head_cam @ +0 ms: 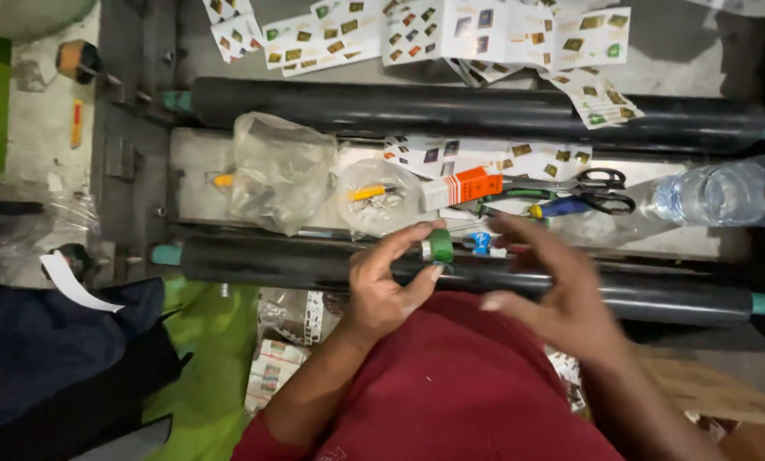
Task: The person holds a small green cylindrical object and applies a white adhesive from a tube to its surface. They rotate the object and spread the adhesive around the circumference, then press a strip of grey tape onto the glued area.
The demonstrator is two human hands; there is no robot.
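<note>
1. The left hand [382, 286] pinches a small green cylindrical roll with a pale end [438, 246] between thumb and fingertips, fingers closed on it, above the near black roller [271, 263]
2. The right hand [553, 294] is blurred, fingers spread open and holding nothing, just right of the roll
3. Beyond the roller, on the pale metal worktop [196, 171], lie a crumpled clear plastic bag [280, 171], an orange-and-white oblong box [461, 188], black-handled scissors [600, 181] and blue-handled scissors [583, 205]
4. A clear plastic water bottle [715, 195] lies on its side at the right
5. Behind the far black roller [485, 111], white printed sheets of small coloured squares [450, 34] overlap along the top edge
</note>
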